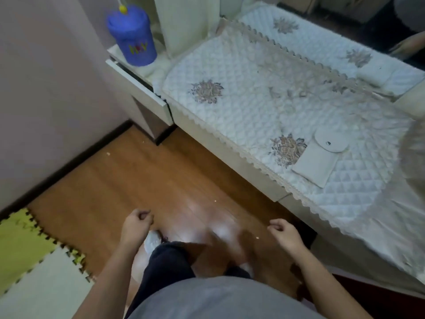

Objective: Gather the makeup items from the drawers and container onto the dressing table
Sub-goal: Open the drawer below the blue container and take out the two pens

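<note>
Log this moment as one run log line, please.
phase: approach | left hand: curled, holding nothing | right hand: curled, holding nothing | dressing table: grey pouch on quilted cover | blue container: at left end | drawer: slightly open

Both hands loosely curled, empty, above floor; pouch (318,161) on dressing table (253,107).

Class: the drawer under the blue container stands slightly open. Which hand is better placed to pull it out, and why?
Left, probably. The left hand hangs on the same side as the drawer; the right hand would have to cross the body. Both look loosely curled and empty.
</note>
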`<act>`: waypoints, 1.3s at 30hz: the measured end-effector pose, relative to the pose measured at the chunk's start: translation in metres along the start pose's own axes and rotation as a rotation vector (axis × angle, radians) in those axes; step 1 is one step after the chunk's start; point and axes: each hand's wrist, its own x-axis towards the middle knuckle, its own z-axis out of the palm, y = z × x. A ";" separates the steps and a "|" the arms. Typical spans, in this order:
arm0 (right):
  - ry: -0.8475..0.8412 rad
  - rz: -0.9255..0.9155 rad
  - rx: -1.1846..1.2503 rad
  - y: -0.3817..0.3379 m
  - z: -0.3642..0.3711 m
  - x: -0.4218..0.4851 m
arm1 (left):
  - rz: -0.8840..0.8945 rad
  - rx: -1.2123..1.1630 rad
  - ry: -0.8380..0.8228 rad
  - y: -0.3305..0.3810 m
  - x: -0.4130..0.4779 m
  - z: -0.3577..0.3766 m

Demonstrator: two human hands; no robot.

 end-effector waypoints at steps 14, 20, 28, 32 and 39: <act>-0.083 -0.152 -0.063 -0.275 0.254 0.023 | 0.123 0.099 -0.078 -0.008 0.200 -0.203; 0.041 -0.285 -0.021 -0.368 0.284 0.059 | 0.140 0.036 -0.108 0.030 0.278 -0.230; 0.330 -0.262 0.240 -0.454 0.283 0.138 | 0.345 0.180 -0.142 0.138 0.385 -0.243; 0.465 -0.248 0.108 -0.479 0.284 0.158 | 0.488 0.288 -0.183 0.188 0.426 -0.251; 0.531 -0.098 -0.093 -0.495 0.297 0.178 | 0.656 0.457 -0.293 0.236 0.491 -0.250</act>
